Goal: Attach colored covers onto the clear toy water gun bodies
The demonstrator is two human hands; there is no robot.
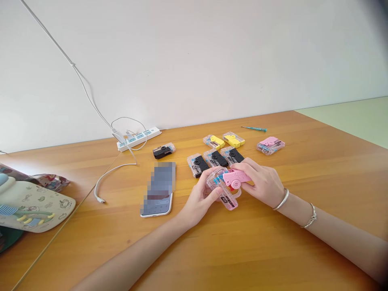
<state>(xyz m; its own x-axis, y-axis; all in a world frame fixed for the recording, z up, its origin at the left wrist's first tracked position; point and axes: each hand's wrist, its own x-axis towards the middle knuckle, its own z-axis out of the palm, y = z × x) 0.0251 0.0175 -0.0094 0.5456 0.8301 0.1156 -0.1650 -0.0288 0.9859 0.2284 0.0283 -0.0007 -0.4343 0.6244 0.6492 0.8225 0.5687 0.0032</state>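
Between my hands is a folding toy water gun [229, 198] with a clear body, blue and red parts inside and a pink swing-out piece. My left hand [200, 198] is closed around the clear body, thumb on its near side. With the fingers of my right hand [262, 180] I grip the end of the pink piece, which stands out at an angle from the body. Just behind lie three black-and-clear toy guns [200, 165] of the same kind, folded. Two yellow-and-clear ones [233, 140] rest farther back, and a pink-and-clear one [270, 145] is off to the right.
Left of my hands lies a phone [158, 190], near another black folded toy [164, 150]. A white power strip [139, 138] with cables sits by the wall. A thin teal-handled screwdriver [255, 129] is at the back. A cream bottle [39, 202] lies at far left.
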